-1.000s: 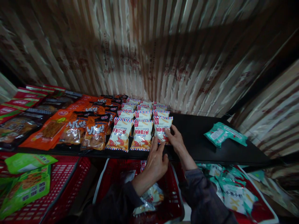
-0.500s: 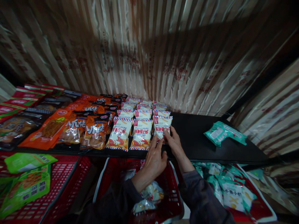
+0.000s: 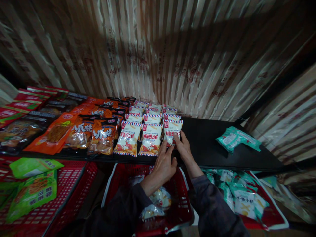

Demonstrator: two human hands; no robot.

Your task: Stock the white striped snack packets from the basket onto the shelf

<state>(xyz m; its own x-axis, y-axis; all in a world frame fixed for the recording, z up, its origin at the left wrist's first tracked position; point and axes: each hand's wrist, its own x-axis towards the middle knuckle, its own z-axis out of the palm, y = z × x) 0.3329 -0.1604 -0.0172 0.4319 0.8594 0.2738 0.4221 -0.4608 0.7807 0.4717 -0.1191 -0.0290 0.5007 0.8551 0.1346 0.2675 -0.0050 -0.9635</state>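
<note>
On a black shelf (image 3: 204, 138), white snack bags stand in three rows running back, with red lettering and striped edges. Both my hands are at the front snack bag (image 3: 173, 129) of the right-hand row. My left hand (image 3: 164, 166) has its fingers at the bag's lower left corner, close to the neighbouring snack bag (image 3: 151, 140). My right hand (image 3: 185, 151) holds the right side, thumb on the bag's front. The fingers partly cover its lower part.
Orange and black snack packs (image 3: 101, 136) line the shelf to the left. A teal packet (image 3: 237, 140) lies at right. Below are a red basket (image 3: 181, 197) with white bags, another with teal bags (image 3: 244, 200), and a left basket (image 3: 71, 179) with green packs (image 3: 37, 191).
The view has shifted slightly. Both hands stay at the same snack bag, with little visible movement.
</note>
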